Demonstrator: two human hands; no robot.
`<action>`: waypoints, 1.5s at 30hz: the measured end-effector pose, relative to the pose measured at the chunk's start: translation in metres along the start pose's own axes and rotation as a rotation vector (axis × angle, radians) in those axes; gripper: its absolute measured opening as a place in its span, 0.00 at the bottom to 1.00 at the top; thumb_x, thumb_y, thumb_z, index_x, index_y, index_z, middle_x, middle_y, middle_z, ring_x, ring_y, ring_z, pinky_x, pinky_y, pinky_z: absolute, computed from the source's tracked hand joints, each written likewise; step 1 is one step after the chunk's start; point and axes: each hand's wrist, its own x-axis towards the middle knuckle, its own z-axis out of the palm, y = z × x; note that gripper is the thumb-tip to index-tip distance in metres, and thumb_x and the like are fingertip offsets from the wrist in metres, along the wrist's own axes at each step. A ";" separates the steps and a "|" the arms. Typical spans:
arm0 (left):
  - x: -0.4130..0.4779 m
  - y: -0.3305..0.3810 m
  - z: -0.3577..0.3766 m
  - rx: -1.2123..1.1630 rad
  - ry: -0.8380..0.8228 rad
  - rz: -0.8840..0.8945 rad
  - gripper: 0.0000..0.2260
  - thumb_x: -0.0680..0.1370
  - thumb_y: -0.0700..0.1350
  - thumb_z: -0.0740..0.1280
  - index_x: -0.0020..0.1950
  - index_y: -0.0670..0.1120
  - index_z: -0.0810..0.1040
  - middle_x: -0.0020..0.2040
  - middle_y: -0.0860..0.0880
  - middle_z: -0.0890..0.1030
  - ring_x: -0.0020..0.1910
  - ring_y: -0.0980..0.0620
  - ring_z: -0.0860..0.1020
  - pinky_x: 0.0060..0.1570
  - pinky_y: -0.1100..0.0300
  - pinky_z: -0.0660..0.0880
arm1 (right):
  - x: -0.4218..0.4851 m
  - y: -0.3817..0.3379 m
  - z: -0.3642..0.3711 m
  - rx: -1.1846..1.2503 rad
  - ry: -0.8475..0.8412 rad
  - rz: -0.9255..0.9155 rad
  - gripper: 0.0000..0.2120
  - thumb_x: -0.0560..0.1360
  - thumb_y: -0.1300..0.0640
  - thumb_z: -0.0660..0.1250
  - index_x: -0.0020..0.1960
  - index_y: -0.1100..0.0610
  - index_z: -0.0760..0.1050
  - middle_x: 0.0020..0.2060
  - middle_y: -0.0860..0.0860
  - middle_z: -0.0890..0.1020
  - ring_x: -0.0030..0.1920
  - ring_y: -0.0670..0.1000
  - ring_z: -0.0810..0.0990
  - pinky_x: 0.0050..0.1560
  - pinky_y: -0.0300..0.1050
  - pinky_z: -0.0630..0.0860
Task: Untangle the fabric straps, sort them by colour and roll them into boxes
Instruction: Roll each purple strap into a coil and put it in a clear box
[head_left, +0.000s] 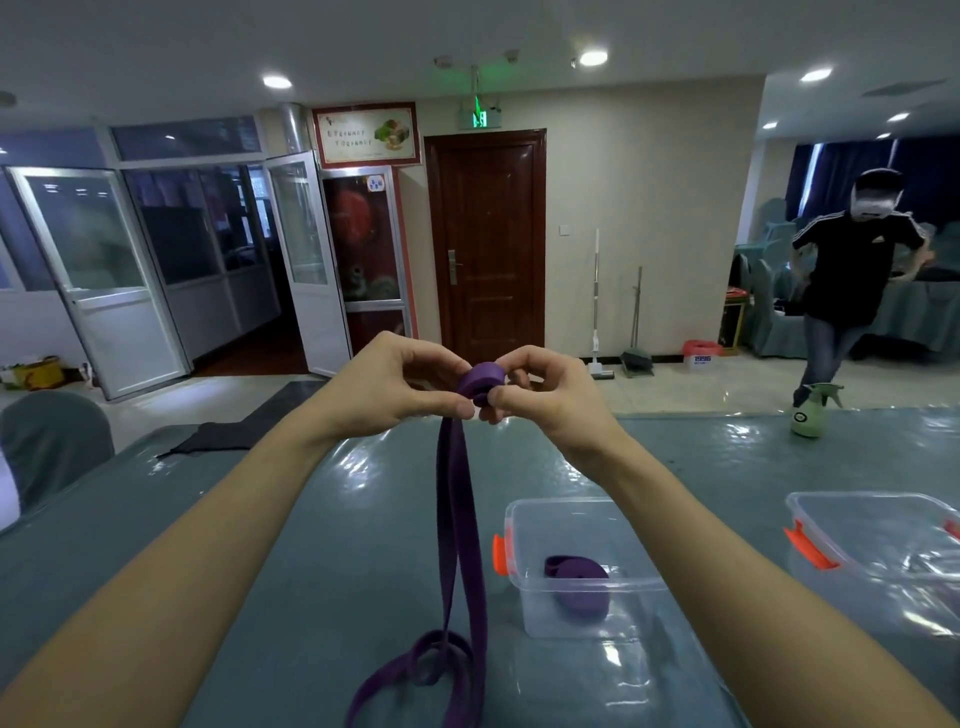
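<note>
A purple fabric strap (453, 519) hangs from my raised hands down to the table, where its loose end lies in loops. Its top is wound into a small roll (483, 382). My left hand (400, 384) pinches the strap just below the roll. My right hand (535, 387) pinches the roll from the right side. A clear plastic box (524, 525) with orange clips stands on the table right of the strap. Inside it lies a rolled purple strap (576, 584).
A second clear box (810, 514) with orange clips stands at the right edge. A green spray bottle (810, 410) sits at the table's far right. A dark cloth (218, 434) lies far left. A person stands beyond the table at right. The table (322, 519) has a teal glossy cover.
</note>
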 end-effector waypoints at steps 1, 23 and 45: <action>-0.001 -0.001 0.001 -0.012 0.004 -0.002 0.19 0.68 0.57 0.82 0.58 0.57 0.88 0.50 0.57 0.90 0.54 0.57 0.87 0.54 0.71 0.80 | -0.002 0.000 0.003 0.029 0.003 0.008 0.09 0.75 0.70 0.76 0.54 0.64 0.84 0.43 0.62 0.77 0.42 0.58 0.85 0.50 0.46 0.85; -0.016 -0.010 0.020 0.255 -0.127 -0.035 0.11 0.74 0.50 0.84 0.55 0.54 0.91 0.45 0.56 0.89 0.47 0.57 0.87 0.50 0.62 0.84 | -0.029 0.025 0.000 -0.480 -0.189 0.143 0.22 0.74 0.47 0.82 0.66 0.46 0.83 0.53 0.45 0.87 0.50 0.46 0.86 0.51 0.42 0.82; -0.042 -0.036 0.090 -0.509 0.248 -0.089 0.14 0.71 0.49 0.81 0.57 0.55 0.91 0.54 0.48 0.91 0.56 0.51 0.89 0.56 0.65 0.82 | -0.047 0.038 0.015 0.330 -0.019 0.111 0.14 0.78 0.61 0.73 0.61 0.66 0.81 0.38 0.58 0.86 0.36 0.54 0.86 0.42 0.45 0.80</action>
